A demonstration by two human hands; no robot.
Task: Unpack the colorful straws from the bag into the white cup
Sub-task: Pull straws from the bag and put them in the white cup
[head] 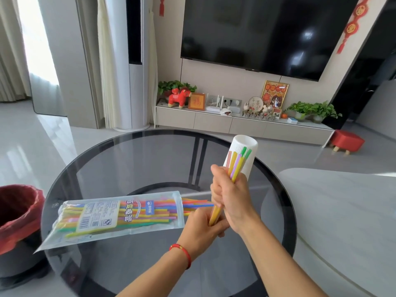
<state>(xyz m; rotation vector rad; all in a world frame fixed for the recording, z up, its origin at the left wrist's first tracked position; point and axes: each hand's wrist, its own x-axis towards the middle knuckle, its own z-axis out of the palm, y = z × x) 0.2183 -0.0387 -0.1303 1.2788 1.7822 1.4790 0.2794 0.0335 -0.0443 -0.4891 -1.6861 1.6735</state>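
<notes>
Both hands [216, 211] grip straws [236, 166] before the white cup [242, 146].

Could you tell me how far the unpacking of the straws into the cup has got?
Done: the clear plastic straw bag lies open on the round glass table. In hand: both hands, right hand above left hand, grip a bundle of colourful straws, tips in front of the ribbed white cup; whether any are inside it cannot be told. Left: many straws remain in the bag.

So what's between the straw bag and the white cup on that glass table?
In the head view, both hands sit between them: the right hand and the left hand grip a bunch of straws, between the bag and the white cup.
</notes>
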